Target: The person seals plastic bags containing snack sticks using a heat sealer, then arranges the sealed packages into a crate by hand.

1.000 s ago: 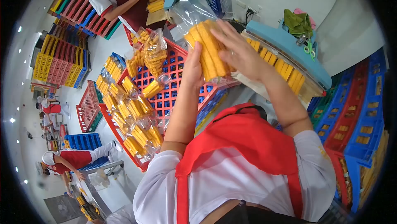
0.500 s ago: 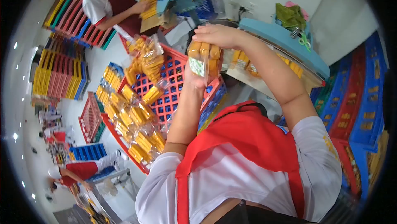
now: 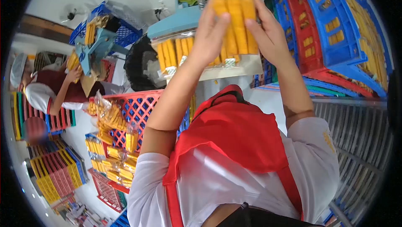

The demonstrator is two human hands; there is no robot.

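Observation:
Between my two hands is a clear bag of yellow sticks [image 3: 236, 21], raised above a pale work surface [image 3: 217, 73]. My left hand [image 3: 211, 34] grips its left side, thumb across the front. On the opposite side, my right hand [image 3: 268, 32] holds the bag with the thumb on its front. The bag's clear upper part extends past the top of the view. Behind and below it, more bagged yellow sticks [image 3: 167, 55] lie in a row along a light-blue machine [image 3: 173, 21].
Left of me, a red crate [image 3: 142, 101] stands near many bags of sticks [image 3: 113, 164]. A co-worker in a maroon apron [image 3: 54, 86] handles sticks at another blue machine [image 3: 94, 53]. Stacked blue and red crates [image 3: 347, 42] rise at the right. A black bin bag [image 3: 140, 65] sits behind.
The view has turned right, toward the blue machine. The bag has moved from over the red crate to in front of the machine; my right hand has shifted from its end to its side.

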